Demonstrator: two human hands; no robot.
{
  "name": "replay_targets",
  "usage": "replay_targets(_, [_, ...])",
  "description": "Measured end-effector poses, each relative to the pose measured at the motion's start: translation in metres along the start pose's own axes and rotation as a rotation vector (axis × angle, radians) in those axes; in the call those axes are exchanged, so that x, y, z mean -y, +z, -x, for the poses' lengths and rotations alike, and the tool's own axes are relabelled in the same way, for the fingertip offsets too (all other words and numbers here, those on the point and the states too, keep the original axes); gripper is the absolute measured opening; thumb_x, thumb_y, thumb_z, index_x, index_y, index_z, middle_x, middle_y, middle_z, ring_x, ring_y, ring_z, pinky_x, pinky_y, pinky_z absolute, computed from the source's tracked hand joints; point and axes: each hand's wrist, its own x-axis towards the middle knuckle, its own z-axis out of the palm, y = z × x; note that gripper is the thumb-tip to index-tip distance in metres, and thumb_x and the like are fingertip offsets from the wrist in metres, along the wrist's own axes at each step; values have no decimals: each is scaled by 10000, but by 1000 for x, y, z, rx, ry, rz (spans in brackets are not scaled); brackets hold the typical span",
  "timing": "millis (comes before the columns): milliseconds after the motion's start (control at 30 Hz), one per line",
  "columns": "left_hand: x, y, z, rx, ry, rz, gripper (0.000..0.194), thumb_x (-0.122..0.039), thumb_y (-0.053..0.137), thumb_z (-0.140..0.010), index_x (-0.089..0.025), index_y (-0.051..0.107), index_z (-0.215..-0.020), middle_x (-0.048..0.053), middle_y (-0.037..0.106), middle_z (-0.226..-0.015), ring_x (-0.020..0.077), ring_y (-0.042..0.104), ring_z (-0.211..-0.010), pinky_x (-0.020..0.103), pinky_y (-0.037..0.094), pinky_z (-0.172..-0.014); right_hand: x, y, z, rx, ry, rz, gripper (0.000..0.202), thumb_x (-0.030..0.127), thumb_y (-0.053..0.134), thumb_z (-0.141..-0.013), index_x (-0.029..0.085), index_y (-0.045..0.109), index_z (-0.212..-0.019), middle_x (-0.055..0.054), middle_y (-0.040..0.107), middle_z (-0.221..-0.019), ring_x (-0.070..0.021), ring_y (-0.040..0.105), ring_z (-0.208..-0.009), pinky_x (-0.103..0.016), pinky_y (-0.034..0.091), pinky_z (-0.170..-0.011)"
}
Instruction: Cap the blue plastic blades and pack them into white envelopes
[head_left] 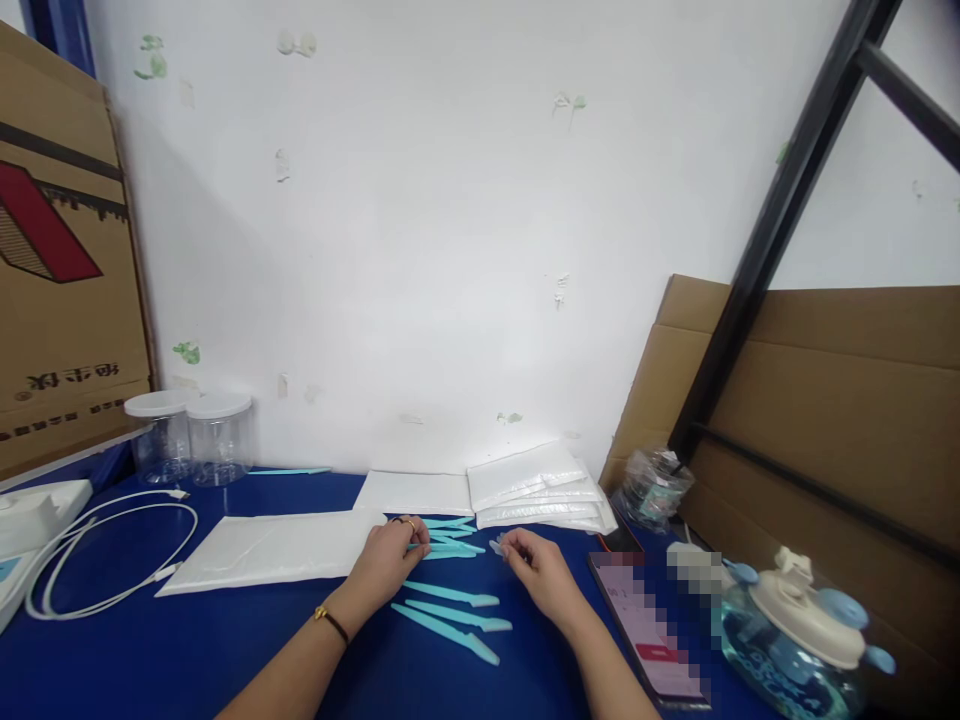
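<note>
My left hand (396, 548) is closed, its thumb and fingers pinched on the handle end of a turquoise eyebrow razor (457, 549) that points right. Other turquoise razors lie just behind it, partly overlapping. Nearer to me, three separate razors (454, 620) are fanned out on the blue table. My right hand (536, 565) is closed too, pinching a small translucent piece (496, 546), perhaps a blade cover, a short gap from the razor's tip. A white padded envelope (277, 550) lies flat beside my left hand, partly behind it.
Stacked white padded envelopes (540, 485) lie by the wall, with another envelope (412, 492) beside them. Two clear jars (220, 440) and a white cable (112, 500) are at left. A phone (645, 620), a blue water bottle (795, 640) and a plastic-wrapped item (655, 490) are at right.
</note>
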Motion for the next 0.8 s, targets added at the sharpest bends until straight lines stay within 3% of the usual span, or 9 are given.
replay_targets(367, [-9, 0, 1, 62, 27, 12, 76, -267, 536, -787, -221, 595, -802, -12, 638, -831, 152, 570, -822, 215, 353, -678, 14, 8, 0, 78, -27, 49, 202, 293, 474, -840, 200, 636, -765, 12, 599, -674, -140, 510, -623, -228, 347, -578])
replay_targets(600, [-7, -4, 2, 66, -3, 43, 98, -277, 506, -791, -212, 580, -785, -13, 632, -794, 141, 553, -730, 221, 366, -665, 5, 0, 0, 9, -2, 9, 242, 352, 467, -853, 190, 625, -768, -8, 601, -697, -149, 513, -642, -222, 350, -553])
replay_targets(800, [-9, 1, 3, 70, 23, 67, 113, -287, 517, -774, -208, 597, -786, -11, 633, -791, 141, 559, -744, 221, 373, -661, 15, 8, 2, 67, -29, 23, 202, 306, 488, -841, 197, 639, -763, 10, 605, -676, -137, 508, -614, -221, 341, -558])
